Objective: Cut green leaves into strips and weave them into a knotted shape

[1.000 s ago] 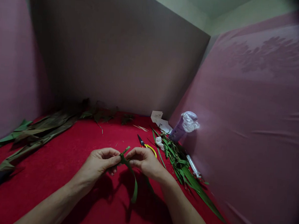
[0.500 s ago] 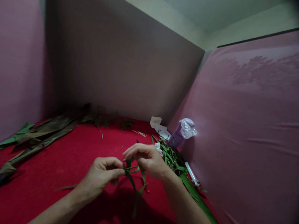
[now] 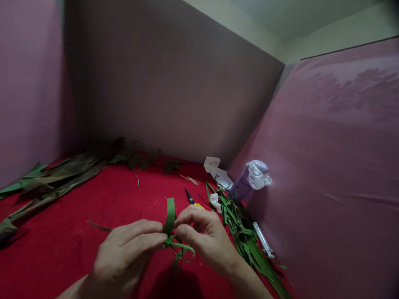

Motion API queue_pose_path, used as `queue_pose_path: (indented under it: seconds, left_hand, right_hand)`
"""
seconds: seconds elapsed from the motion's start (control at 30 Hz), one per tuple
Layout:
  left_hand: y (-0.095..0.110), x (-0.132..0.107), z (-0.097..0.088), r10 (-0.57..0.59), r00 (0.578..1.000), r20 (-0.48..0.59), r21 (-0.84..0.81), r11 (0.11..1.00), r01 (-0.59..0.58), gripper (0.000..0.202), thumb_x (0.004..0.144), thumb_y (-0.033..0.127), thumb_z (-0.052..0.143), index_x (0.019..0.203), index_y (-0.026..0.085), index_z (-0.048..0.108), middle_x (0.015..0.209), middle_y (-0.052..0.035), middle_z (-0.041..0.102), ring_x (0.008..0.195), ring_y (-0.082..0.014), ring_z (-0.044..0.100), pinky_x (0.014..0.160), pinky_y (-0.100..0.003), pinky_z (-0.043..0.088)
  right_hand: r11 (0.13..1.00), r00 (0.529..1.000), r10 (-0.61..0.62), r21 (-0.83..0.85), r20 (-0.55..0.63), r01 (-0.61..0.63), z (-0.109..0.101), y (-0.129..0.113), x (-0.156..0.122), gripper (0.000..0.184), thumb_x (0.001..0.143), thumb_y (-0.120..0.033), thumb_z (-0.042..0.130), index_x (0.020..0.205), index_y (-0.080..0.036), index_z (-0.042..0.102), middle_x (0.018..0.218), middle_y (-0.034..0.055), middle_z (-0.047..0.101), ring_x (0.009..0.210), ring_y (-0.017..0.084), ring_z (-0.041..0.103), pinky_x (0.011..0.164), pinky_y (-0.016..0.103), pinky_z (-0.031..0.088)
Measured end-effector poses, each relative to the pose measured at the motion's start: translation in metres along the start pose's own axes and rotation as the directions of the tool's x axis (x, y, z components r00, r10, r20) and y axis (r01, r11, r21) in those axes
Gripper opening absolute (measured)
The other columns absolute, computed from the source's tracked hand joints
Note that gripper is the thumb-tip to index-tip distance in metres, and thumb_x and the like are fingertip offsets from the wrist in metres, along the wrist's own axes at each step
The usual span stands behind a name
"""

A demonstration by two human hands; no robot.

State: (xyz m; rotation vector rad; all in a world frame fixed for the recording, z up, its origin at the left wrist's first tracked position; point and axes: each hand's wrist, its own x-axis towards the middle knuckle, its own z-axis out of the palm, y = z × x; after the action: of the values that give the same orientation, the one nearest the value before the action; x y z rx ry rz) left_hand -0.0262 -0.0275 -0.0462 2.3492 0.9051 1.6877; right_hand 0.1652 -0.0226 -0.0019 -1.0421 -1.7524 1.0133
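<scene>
A narrow green leaf strip (image 3: 170,212) stands up between my hands, folded or knotted at its lower part. My left hand (image 3: 125,247) is closed, fingers pressed together, pinching the strip near the fold. My right hand (image 3: 210,238) has thumb and forefinger curled together against the strip's right edge; the exact contact is partly hidden. Below the fingertips a thin pale-green curled stem (image 3: 187,247) sticks out to the right, with more leaf ends hanging under it. Just beyond my right hand lie scissors (image 3: 190,196) with dark blades and a yellow handle, partly covered.
Red cloth (image 3: 118,199) covers the surface. Cut green leaves (image 3: 237,221) lie at right, beside crumpled white paper (image 3: 215,202), a syringe-like tube (image 3: 263,239) and a plastic-topped purple container (image 3: 242,186). Thin sticks (image 3: 190,180) and white cards (image 3: 222,178) lie behind; large dried leaves (image 3: 62,176) at left.
My left hand has turned, its back now facing up, and come nearer. My right hand has lowered, uncovering the scissors. The leaf strip now points upward. The view has shifted slightly.
</scene>
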Motion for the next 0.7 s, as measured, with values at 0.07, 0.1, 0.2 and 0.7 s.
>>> queue_pose_path:
  seconds: [0.07,0.1,0.2,0.7]
  left_hand:
    - [-0.002,-0.005,0.003,0.042,0.999,-0.005,0.037,0.998,-0.041,0.023,0.077,0.014,0.056,0.090,0.029,0.067,0.085,-0.0015,0.072,0.075,-0.0139,0.066,0.068,-0.020,0.050]
    - [-0.002,-0.007,0.004,0.058,0.998,-0.004,0.057,0.997,-0.058,0.023,0.077,0.015,0.057,0.090,0.029,0.068,0.085,-0.0017,0.072,0.075,-0.0142,0.066,0.070,-0.021,0.050]
    - [-0.003,-0.009,0.003,0.073,0.997,-0.016,0.127,0.989,-0.070,0.024,0.077,0.014,0.057,0.092,0.029,0.068,0.086,-0.0021,0.072,0.079,-0.0152,0.065,0.076,-0.024,0.049]
    - [0.013,-0.020,-0.008,0.164,0.983,0.080,0.197,0.964,-0.177,0.038,0.085,0.023,0.040,0.119,0.032,0.055,0.095,-0.0010,0.072,0.091,-0.0206,0.063,0.087,-0.031,0.048]
  right_hand:
    - [0.989,0.989,0.080,0.118,0.126,-0.095,0.001,0.000,0.002,0.016,0.074,-0.031,0.067,0.078,-0.016,0.064,0.070,0.0003,0.057,0.063,0.011,0.050,0.059,0.024,0.041]
    - [0.978,0.982,0.096,0.167,0.163,-0.123,0.001,0.000,0.002,0.017,0.074,-0.031,0.067,0.079,-0.015,0.063,0.070,0.0000,0.057,0.062,0.011,0.050,0.059,0.023,0.041]
    - [0.978,0.980,0.064,0.183,0.188,-0.099,-0.001,0.000,0.004,0.014,0.076,-0.028,0.065,0.076,-0.015,0.062,0.068,-0.0006,0.055,0.063,0.010,0.049,0.059,0.022,0.040]
    - [0.971,0.961,-0.212,0.146,0.176,0.188,-0.006,0.003,-0.008,0.009,0.075,-0.015,0.063,0.080,-0.021,0.067,0.083,0.0035,0.061,0.075,0.015,0.055,0.071,0.030,0.046]
